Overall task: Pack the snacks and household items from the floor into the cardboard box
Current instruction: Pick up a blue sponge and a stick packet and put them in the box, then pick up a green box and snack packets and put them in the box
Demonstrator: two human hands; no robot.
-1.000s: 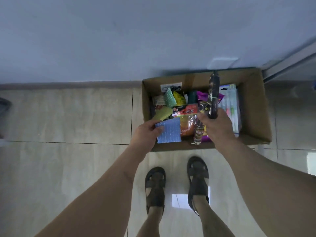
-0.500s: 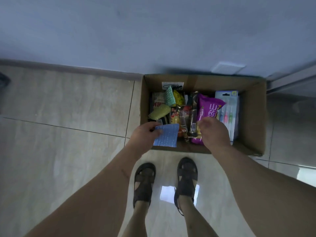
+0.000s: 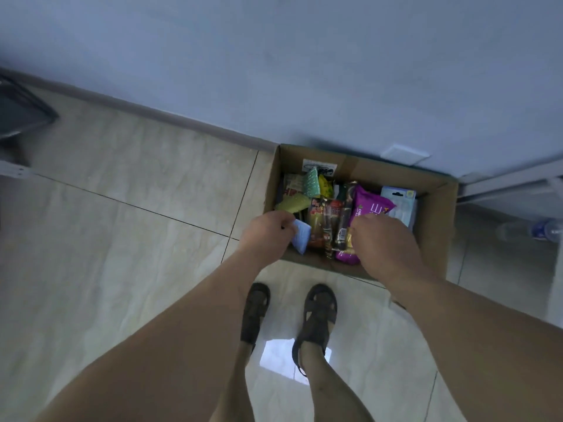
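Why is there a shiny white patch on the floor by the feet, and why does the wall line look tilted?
Head view: the patch is glare, light bouncing off the glossy floor; the baseboard slants, likely from a tilted head and the wide-angle lens; the packets in the box and both hands, left and right, look a bit soft, slightly blurred.

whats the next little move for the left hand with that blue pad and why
Probably push the blue pad down into the gap at the near-left corner of the cardboard box and let go. The left hand grips it tilted on edge just inside the near wall, beside the upright snack packets, while the right hand rests over the purple bag.
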